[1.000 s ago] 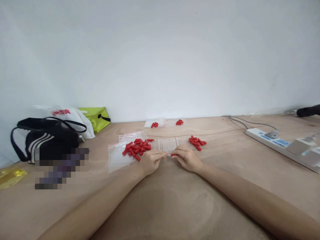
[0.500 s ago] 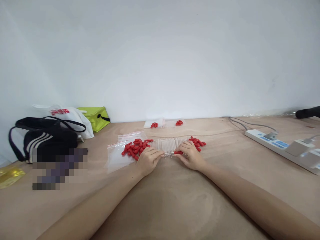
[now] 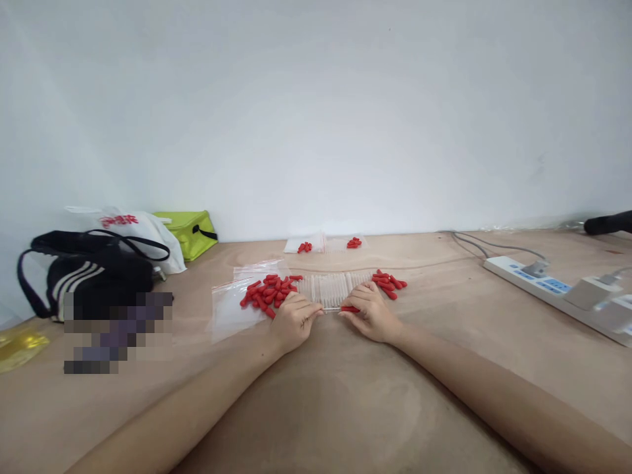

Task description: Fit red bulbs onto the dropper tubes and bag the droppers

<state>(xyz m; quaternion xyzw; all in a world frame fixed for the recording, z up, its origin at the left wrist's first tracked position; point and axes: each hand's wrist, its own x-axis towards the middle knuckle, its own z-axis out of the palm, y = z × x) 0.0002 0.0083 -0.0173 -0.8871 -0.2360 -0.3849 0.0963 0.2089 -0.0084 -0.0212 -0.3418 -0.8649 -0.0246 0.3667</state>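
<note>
A thin clear tube (image 3: 332, 309) spans the gap between my two hands. My left hand (image 3: 295, 320) pinches its left end. My right hand (image 3: 370, 312) is closed on a red rubber bulb (image 3: 350, 309) at the tube's right end. Just beyond lies a row of clear tubes (image 3: 328, 288) side by side. Several red bulbs (image 3: 269, 291) are heaped beside my left hand, partly on clear plastic bags (image 3: 230, 308). More red bulbs (image 3: 390, 283) lie beyond my right hand.
Near the wall, small bags (image 3: 323, 243) hold red bulbs. A black bag (image 3: 99, 280), a white bag (image 3: 158, 240) and a green box bag (image 3: 192, 237) stand at the left. On the right lies a power strip (image 3: 543, 283) with plugs and cables.
Both hands have moved slightly toward me with the tube and bulb between them. The tube now shows apart from the row's near edge.
</note>
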